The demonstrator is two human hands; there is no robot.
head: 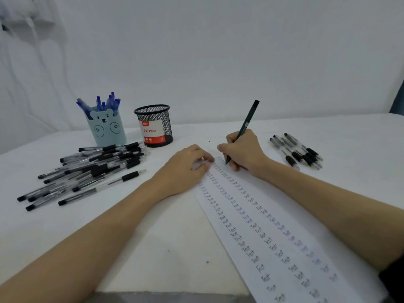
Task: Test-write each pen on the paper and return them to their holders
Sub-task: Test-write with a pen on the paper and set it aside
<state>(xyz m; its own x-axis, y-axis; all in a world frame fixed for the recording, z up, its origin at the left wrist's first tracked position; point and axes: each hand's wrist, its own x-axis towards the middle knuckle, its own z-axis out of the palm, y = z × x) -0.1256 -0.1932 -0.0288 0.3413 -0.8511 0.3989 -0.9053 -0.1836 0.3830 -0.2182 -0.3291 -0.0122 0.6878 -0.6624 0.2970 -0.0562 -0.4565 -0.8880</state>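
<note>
A person is sitting at a white table, seen from above through their own eyes, with both bare forearms reaching forward. The right hand is gripping a dark pen in a writing hold, fingers curled round the lower barrel, the tip touching the far end of a long white sheet of paper. The pen is leaning away from the person, its cap end pointing up and to the right. The left hand is lying palm down on the paper's left edge, just beside the pen tip, its fingers loosely bent and pressing the sheet, holding nothing. The paper is running diagonally from the hands toward the lower right corner and is carrying several columns of the handwritten word "Test", some in black ink and some in paler bluish ink. To the left, a large loose pile of clear-barrelled black pens is lying on the table. Behind that pile, a light blue holder with a bear face is standing upright, holding blue pens. Just right of it a black mesh cup is standing with a red and white box marked "Ball Pens" inside. To the right of the writing hand, well apart from the pile, a smaller group of black pens is lying side by side.
</note>
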